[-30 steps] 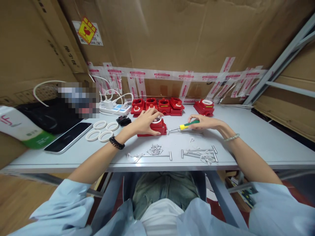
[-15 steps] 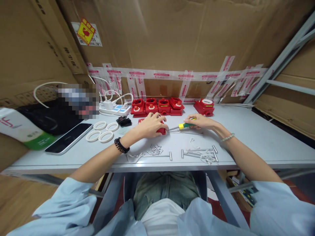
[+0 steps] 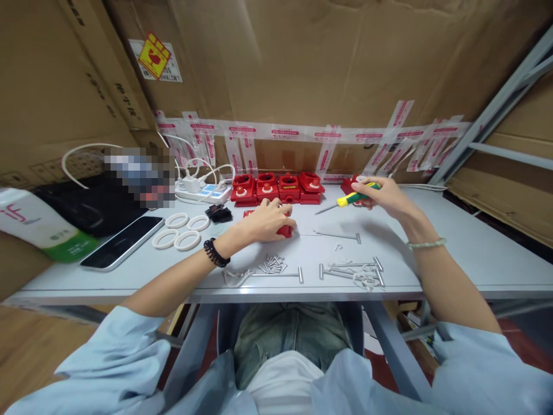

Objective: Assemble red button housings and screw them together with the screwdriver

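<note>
My left hand (image 3: 271, 221) is closed over a red housing (image 3: 285, 231) on the table and covers most of it. In my right hand (image 3: 381, 197) is a screwdriver (image 3: 345, 200) with a yellow and green handle, its tip pointing left and clear of the housing. A thin metal T-shaped rod (image 3: 339, 235) lies below the screwdriver. Nearer the front edge are a pile of small screws (image 3: 273, 264), another T-shaped rod (image 3: 280, 275) and several more T-shaped rods with white cords (image 3: 352, 270).
Several red housings (image 3: 277, 189) stand in a row at the back, with another partly hidden behind my right hand. White rings (image 3: 187, 240), a phone (image 3: 123, 243), black packets (image 3: 219, 214) and a power strip (image 3: 207, 193) are on the left. Cardboard (image 3: 285, 63) walls the back.
My right hand has lifted the screwdriver away from the red housing, moving right and back. My left hand stays on the housing.
</note>
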### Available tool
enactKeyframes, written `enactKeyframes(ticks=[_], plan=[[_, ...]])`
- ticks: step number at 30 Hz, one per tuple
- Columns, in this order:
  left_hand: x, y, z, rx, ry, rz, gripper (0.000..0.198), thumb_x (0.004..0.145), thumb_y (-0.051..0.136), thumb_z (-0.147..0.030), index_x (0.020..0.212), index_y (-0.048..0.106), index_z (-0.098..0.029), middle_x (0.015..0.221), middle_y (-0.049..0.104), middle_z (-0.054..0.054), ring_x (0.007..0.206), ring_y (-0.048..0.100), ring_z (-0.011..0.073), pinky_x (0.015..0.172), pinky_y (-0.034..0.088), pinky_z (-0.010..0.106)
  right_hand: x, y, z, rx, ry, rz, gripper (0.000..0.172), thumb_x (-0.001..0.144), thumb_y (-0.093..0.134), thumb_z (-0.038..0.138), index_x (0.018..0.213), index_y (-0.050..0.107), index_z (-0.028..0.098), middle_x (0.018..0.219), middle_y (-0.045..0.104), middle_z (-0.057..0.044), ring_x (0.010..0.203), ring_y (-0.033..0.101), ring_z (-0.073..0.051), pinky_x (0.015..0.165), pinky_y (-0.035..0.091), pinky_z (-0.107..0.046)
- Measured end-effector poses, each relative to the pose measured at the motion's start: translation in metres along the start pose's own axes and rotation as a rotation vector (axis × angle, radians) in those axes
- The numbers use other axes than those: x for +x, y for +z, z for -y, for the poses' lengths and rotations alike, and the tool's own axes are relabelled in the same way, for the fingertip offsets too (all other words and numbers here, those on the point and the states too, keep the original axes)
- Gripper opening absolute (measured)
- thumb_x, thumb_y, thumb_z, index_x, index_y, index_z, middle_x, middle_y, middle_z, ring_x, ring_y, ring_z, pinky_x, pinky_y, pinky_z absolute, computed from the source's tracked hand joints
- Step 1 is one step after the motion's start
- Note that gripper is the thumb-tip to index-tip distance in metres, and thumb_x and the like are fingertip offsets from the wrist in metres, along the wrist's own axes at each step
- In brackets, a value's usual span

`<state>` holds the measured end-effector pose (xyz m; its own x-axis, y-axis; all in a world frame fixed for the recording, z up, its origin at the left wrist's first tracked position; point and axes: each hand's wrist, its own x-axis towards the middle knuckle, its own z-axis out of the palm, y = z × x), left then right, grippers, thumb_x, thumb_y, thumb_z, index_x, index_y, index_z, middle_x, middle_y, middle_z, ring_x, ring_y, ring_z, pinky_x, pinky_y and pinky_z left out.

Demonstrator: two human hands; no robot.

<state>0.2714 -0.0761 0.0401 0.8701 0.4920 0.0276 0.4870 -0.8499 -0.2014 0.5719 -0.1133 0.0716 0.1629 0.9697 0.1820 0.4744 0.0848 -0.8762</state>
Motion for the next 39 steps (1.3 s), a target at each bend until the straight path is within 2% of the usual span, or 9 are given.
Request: enactKeyframes(ticks=[3,6,7,9,13,19,25,32,39], plan=[[0.000,-0.001,0.005,-0.042,0.033,-0.001,0.031,0.085,0.064,-0.031,0.115,0.069,-0.031,0.117,0.057,0.009,0.101,0.044,0.0306,0.087,0.038,0.045,-0.014,-0.012,0.008,-0.117,-0.174,-0.213,0.040,0.067,0.078,0.056,0.076,0.061,0.021,0.068,0.061,-0.004,0.058,0.053,-0.016,0.056,0.045,-0.034],[0.001,-0.003,0.012,-0.079,0.062,-0.004,0.026,0.086,0.063,-0.032,0.111,0.070,-0.032,0.115,0.057,0.008,0.102,0.044,0.0301,0.090,0.037,0.047,-0.031,-0.020,0.013,-0.418,-0.408,-0.470,0.034,0.078,0.067,0.053,0.073,0.055,0.022,0.074,0.059,-0.005,0.067,0.053,-0.019,0.066,0.044,-0.036],[0.002,-0.005,0.014,-0.091,0.068,-0.015,0.024,0.087,0.062,-0.034,0.110,0.070,-0.032,0.115,0.057,0.007,0.103,0.044,0.0301,0.091,0.037,0.048,-0.037,-0.023,0.013,-0.501,-0.437,-0.481,0.032,0.081,0.063,0.052,0.075,0.054,0.022,0.076,0.060,-0.006,0.069,0.053,-0.020,0.068,0.043,-0.037],[0.007,-0.011,0.016,-0.110,0.090,-0.059,0.022,0.090,0.059,-0.037,0.108,0.070,-0.032,0.116,0.057,0.007,0.105,0.044,0.0303,0.092,0.037,0.048,-0.045,-0.026,0.011,-0.611,-0.409,-0.390,0.026,0.085,0.058,0.048,0.079,0.053,0.022,0.075,0.060,-0.006,0.067,0.052,-0.020,0.067,0.040,-0.036],[0.032,-0.024,0.000,-0.098,0.172,-0.159,0.025,0.093,0.055,-0.042,0.112,0.068,-0.030,0.124,0.054,0.009,0.110,0.043,0.0327,0.089,0.039,0.047,-0.047,-0.031,-0.006,-0.770,-0.265,-0.027,0.020,0.081,0.059,0.039,0.075,0.052,0.022,0.068,0.060,-0.004,0.058,0.049,-0.018,0.061,0.035,-0.032],[0.087,-0.035,-0.054,-0.024,0.345,-0.160,0.027,0.094,0.057,-0.034,0.118,0.067,-0.028,0.124,0.056,0.012,0.110,0.046,0.0346,0.084,0.039,0.047,-0.040,-0.037,-0.021,-0.714,-0.223,-0.056,0.019,0.080,0.057,0.039,0.076,0.057,0.020,0.070,0.064,-0.004,0.062,0.053,-0.018,0.064,0.037,-0.031],[0.130,-0.029,-0.092,-0.051,0.405,-0.178,0.023,0.089,0.063,-0.029,0.111,0.071,-0.028,0.125,0.057,0.013,0.111,0.047,0.0357,0.080,0.039,0.045,-0.039,-0.042,-0.022,-0.600,-0.205,-0.067,0.028,0.079,0.060,0.047,0.085,0.062,0.019,0.069,0.066,-0.005,0.063,0.056,-0.020,0.066,0.041,-0.034],[0.141,-0.020,-0.098,-0.032,0.416,-0.117,0.028,0.086,0.067,-0.027,0.114,0.070,-0.030,0.121,0.059,0.012,0.113,0.047,0.0362,0.084,0.039,0.048,-0.038,-0.047,-0.033,-0.552,-0.184,-0.067,0.036,0.078,0.064,0.055,0.085,0.063,0.020,0.067,0.065,-0.004,0.062,0.056,-0.020,0.066,0.042,-0.034],[0.138,-0.014,-0.097,-0.032,0.419,-0.194,0.027,0.085,0.068,-0.030,0.112,0.071,-0.028,0.131,0.054,0.015,0.120,0.046,0.0382,0.090,0.039,0.053,-0.043,-0.046,-0.027,-0.523,-0.135,-0.058,0.039,0.079,0.063,0.058,0.086,0.063,0.020,0.066,0.065,-0.004,0.053,0.051,-0.016,0.055,0.040,-0.031]])
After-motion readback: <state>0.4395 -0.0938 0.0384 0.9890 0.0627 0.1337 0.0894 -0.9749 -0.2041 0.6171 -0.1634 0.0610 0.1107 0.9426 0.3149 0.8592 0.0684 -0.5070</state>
